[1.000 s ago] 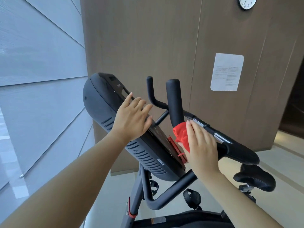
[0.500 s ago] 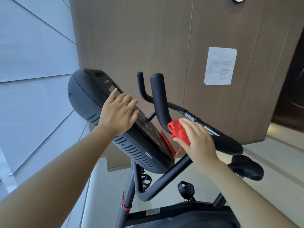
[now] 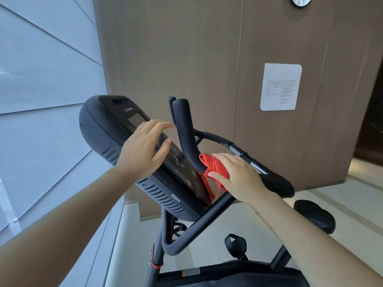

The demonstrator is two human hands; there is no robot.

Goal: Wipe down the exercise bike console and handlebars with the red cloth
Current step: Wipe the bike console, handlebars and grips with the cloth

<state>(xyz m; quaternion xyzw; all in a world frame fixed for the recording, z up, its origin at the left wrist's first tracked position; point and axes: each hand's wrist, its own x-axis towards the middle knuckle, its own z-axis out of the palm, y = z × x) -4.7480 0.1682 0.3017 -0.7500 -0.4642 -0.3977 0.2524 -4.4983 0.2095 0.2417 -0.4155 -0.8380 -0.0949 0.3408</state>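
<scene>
The right grip (image 3: 240, 177) is clamped on the bunched red cloth (image 3: 214, 165), pressed to the bend at the foot of the near handlebar (image 3: 186, 131). A second ago its fingers pointed up the bar; now they point across it, with the cloth at the same spot, so it seems to be rubbing round that bend. The left grip (image 3: 143, 152) rests loose on the console (image 3: 103, 125), fingers apart and now lifting off the screen. The far horn probably remains unwiped. Behind are a brown panelled wall (image 3: 207, 59), a paper notice (image 3: 280, 87), a clock (image 3: 301, 1) and pale floor (image 3: 352, 204)
</scene>
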